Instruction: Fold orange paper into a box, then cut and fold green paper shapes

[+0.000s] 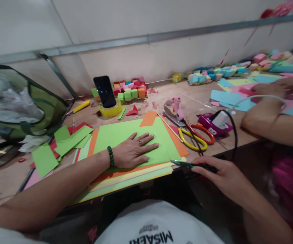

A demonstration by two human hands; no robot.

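Observation:
My left hand (135, 150) lies flat with fingers spread on a bright green sheet of paper (121, 131). Under that sheet is a stack of orange, yellow and pale green sheets (136, 179), reaching the table's front edge. In my right hand (221, 173) is a slim dark green pen-like tool (185, 164) with a pale pointed tip; whether it is a pen or a craft knife I cannot tell. Its tip is at the green sheet's near right corner. An orange paper strip (148, 118) lies across the sheet's far edge, with a thin wooden stick (169, 126) along the right.
Large scissors (192, 135), a pink glue gun (176, 107) and a purple power adapter (215, 124) lie right. A phone (104, 90) leans on a tape roll (110, 109) before paper cubes (128, 90). Green scraps (71, 140) lie left. Another person's arm (265, 115) rests right.

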